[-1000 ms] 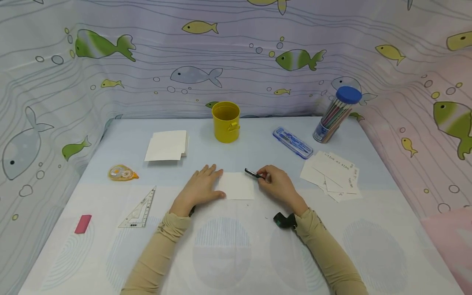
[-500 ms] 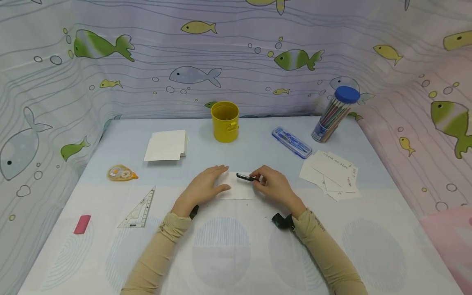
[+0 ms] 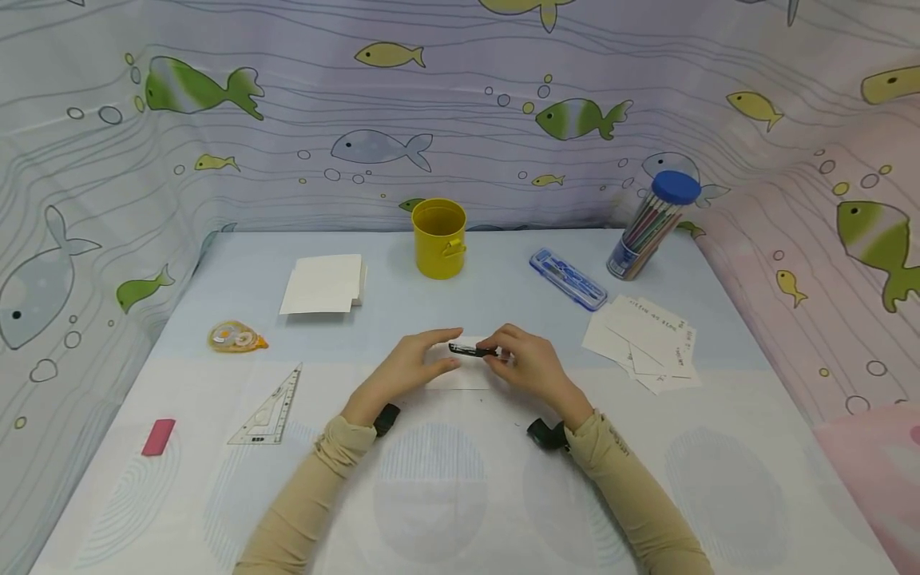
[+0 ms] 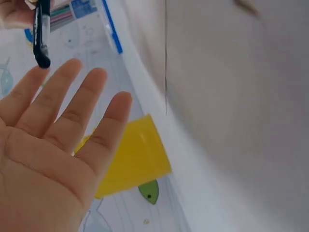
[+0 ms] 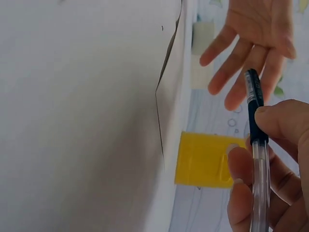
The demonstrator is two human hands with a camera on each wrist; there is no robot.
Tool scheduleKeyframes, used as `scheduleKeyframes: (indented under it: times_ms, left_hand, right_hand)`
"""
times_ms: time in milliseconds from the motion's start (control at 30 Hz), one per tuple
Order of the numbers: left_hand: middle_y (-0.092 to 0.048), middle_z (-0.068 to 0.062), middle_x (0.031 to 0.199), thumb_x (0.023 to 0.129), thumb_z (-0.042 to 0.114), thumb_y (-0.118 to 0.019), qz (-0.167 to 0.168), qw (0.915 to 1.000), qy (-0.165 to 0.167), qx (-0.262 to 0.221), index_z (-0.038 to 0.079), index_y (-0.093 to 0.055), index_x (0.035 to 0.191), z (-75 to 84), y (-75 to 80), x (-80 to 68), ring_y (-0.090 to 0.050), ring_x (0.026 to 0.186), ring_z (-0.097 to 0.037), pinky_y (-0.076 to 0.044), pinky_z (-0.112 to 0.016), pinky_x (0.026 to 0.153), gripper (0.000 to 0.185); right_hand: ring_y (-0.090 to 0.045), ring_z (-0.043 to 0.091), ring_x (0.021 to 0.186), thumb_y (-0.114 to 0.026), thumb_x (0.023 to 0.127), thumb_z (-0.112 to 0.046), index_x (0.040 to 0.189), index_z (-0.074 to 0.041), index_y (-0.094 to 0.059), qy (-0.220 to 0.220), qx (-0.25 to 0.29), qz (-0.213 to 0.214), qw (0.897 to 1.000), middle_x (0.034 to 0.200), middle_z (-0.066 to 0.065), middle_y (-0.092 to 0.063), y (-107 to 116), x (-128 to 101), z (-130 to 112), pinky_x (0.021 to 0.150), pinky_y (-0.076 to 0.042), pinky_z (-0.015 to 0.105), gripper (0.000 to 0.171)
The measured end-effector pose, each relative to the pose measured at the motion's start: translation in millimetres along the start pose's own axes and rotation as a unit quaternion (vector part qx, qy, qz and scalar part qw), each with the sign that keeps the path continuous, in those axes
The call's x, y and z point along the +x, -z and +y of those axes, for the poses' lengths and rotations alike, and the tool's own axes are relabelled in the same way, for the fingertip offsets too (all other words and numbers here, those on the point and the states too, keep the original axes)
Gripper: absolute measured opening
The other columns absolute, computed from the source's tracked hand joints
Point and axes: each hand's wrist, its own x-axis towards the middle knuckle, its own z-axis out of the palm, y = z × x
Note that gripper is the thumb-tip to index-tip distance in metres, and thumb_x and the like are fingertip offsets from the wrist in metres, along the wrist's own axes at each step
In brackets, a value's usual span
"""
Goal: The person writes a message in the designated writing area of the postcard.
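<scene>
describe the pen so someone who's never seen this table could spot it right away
Start at the yellow cup at the table's back edge and come straight toward the person's two hands. The pen is pinched in the right hand, over a white card: the only clear barrel with a black grip.

Premises present as a makeshift craft or stationery desk in a home-style setting. The pale blue-and-white table covering (image 3: 237,263) is enclosed on three sides by draped fabric printed with cartoon fish (image 3: 201,88). School supplies observed on the surface: a yellow metal cup with a side handle (image 3: 439,238), a clear cylinder of coloured pencils with a blue lid (image 3: 650,224), a blue geometry case (image 3: 569,279), a transparent plastic set square (image 3: 271,407), a pink eraser (image 3: 159,437), a stack of blank white cards (image 3: 323,283), and written-on white cards (image 3: 644,343).
</scene>
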Motion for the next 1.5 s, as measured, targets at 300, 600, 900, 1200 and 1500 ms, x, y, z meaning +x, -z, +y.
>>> scheduleKeyframes:
  times_ms: [300, 600, 900, 1200, 1500]
  left_hand:
    - [-0.062, -0.007, 0.134, 0.095, 0.029, -0.063, 0.009, 0.9985, 0.006, -0.053, 0.009, -0.056, 0.136, 1.8, -8.5, 1.1, -0.059, 0.121, -0.025, -0.049, -0.045, 0.101, 0.046]
    - [-0.067, -0.004, 0.127, 0.093, 0.025, -0.065, 0.033, 0.9982, 0.013, -0.047, 0.012, -0.065, 0.127, 6.1, -12.1, 0.8, -0.062, 0.119, -0.023, -0.05, -0.044, 0.1, 0.037]
    - [-0.073, -0.003, 0.115, 0.091, 0.028, -0.067, 0.091, 0.9951, 0.005, -0.039, 0.013, -0.072, 0.117, 6.0, -17.5, 1.8, -0.067, 0.109, -0.021, -0.052, -0.044, 0.095, 0.03]
    - [-0.075, -0.002, 0.106, 0.088, 0.025, -0.071, 0.126, 0.9909, 0.001, -0.047, 0.014, -0.075, 0.11, 7.1, -21.3, 2.5, -0.069, 0.099, -0.019, -0.054, -0.041, 0.09, 0.025]
    - [-0.076, -0.004, 0.101, 0.086, 0.022, -0.073, 0.166, 0.9841, -0.011, -0.063, 0.012, -0.076, 0.105, 9.4, -22.2, 2.5, -0.07, 0.091, -0.019, -0.054, -0.039, 0.088, 0.022]
  right_hand:
    - [-0.063, 0.01, 0.067, -0.076, 0.082, -0.01, 0.098, -0.016, -0.074, 0.041, -0.033, 0.023, 0.998, 0.093, 0.001, -0.067, 2, -1, -3, 0.056, -0.051, 0.02, 0.017]
    - [-0.065, 0.01, 0.066, -0.078, 0.08, -0.01, 0.097, -0.015, -0.073, 0.071, -0.04, 0.043, 0.996, 0.091, 0.001, -0.067, 5, 1, -8, 0.054, -0.05, 0.019, 0.019]
    - [-0.066, 0.01, 0.067, -0.08, 0.078, -0.011, 0.096, -0.014, -0.072, 0.077, -0.024, 0.069, 0.994, 0.089, 0.0, -0.068, 4, 1, -7, 0.053, -0.05, 0.019, 0.019]
    - [-0.059, 0.009, 0.061, -0.081, 0.078, -0.014, 0.098, -0.015, -0.074, 0.068, -0.025, 0.082, 0.994, 0.086, -0.002, -0.074, 4, 0, -8, 0.054, -0.046, 0.018, 0.021]
    - [-0.06, 0.009, 0.063, -0.079, 0.08, -0.016, 0.1, -0.011, -0.076, 0.017, 0.006, 0.063, 0.998, 0.087, 0.001, -0.075, 5, 1, -8, 0.055, -0.048, 0.02, 0.021]
